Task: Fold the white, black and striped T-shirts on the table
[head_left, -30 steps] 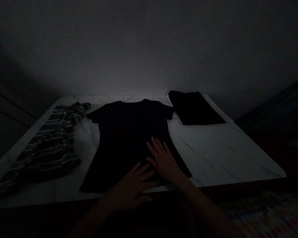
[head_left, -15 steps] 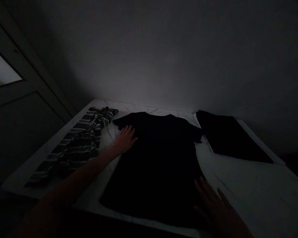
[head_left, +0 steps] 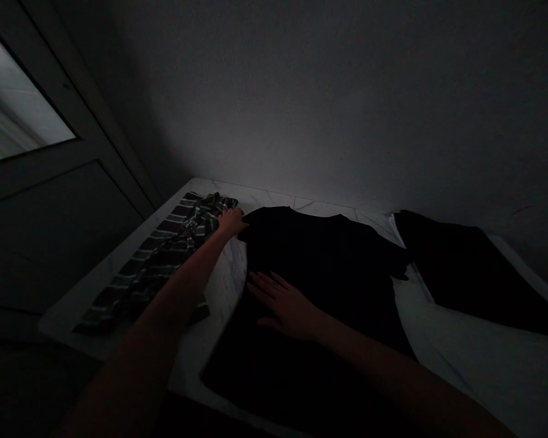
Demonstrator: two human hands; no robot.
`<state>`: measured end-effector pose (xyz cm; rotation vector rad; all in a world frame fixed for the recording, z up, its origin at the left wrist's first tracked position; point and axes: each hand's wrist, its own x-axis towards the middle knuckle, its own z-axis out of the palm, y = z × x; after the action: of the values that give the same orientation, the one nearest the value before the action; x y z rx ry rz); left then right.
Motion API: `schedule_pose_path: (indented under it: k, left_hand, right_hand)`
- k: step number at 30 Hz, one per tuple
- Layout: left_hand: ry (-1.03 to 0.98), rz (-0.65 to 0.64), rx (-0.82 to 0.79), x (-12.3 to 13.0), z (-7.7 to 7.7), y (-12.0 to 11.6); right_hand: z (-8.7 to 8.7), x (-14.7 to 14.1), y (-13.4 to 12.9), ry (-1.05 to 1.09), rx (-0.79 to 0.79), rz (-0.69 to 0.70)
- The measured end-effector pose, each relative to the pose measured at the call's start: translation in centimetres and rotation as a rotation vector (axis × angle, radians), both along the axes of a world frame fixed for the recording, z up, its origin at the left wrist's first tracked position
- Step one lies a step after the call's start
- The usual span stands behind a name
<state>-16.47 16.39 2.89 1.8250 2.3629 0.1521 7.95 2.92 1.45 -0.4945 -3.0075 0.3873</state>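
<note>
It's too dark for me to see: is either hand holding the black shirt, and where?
The right hand lies flat on the black T-shirt, holding nothing. The left hand is at its sleeve; whether it grips cannot be told.

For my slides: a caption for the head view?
Left hand on the black T-shirt's sleeve, right hand flat on its front, striped cloth alongside.

Just left of the left-hand grip, a striped dark garment lies on the marble-patterned tabletop; far right of the grip sits a folded black garment.
</note>
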Motion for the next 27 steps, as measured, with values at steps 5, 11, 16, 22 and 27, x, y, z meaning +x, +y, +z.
schedule_pose_path:
  k: [5,11,16,22,27]
  left_hand:
    - [0.002,-0.047,-0.033,-0.6,0.3,1.7]
    - [0.066,-0.029,0.013,0.2,0.6,2.4]
    - [0.104,-0.012,0.064,1.3,1.0,2.4]
    - [0.127,-0.108,0.331,4.6,0.7,-2.3]
    - [0.149,-0.523,0.382,6.4,-3.3,-11.2]
  right_hand:
    - [-1.1,1.3,-0.3,-0.004,-0.061,0.045]
    - [-0.9,1.3,-0.2,-0.005,-0.094,0.112]
    - [-1.3,1.2,0.0,-0.015,-0.098,0.133]
    - [-1.3,1.3,-0.2,0.021,-0.102,0.15]
    - [-1.7,1.0,2.9,0.23,-0.103,-0.118]
